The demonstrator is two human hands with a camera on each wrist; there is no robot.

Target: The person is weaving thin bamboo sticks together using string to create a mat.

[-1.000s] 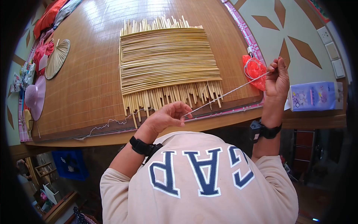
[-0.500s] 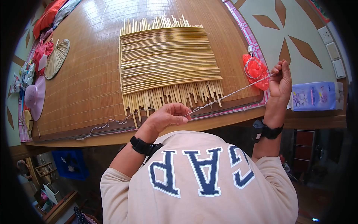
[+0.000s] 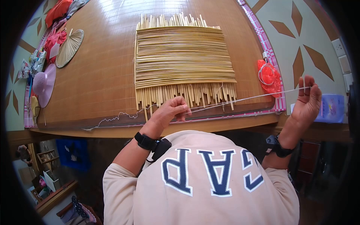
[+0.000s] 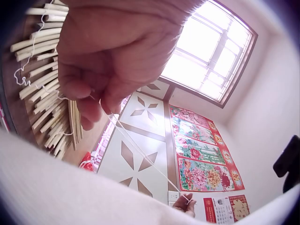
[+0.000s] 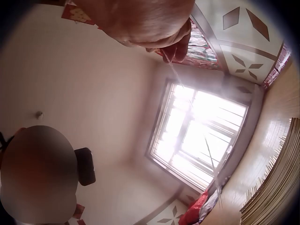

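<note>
A thin white string (image 3: 243, 99) stretches taut in two close strands between both hands in the head view. My left hand (image 3: 168, 113) pinches one end between thumb and fingers, in front of the near edge of a mat of sticks (image 3: 183, 56). Off to the right, my right hand (image 3: 308, 105) is raised, the string caught at its curled fingers. In the left wrist view the strands run from the left hand (image 4: 112, 56) down to the right fingers (image 4: 184, 205). Pale sticks lie crosswise over others whose uneven ends (image 3: 187, 94) stick out.
A loose wavy length of string (image 3: 116, 119) trails along the table's (image 3: 93, 86) near edge. A red plastic bag (image 3: 270, 80) with a coiled white cable lies at the right. Beyond it stands a purple package (image 3: 330, 108). A fan (image 3: 70, 48) and a pink hat (image 3: 45, 85) lie left.
The right hand has moved right and closer to the body, lengthening the string between the hands. The left hand has turned, its back more upward. The head view has shifted slightly.
</note>
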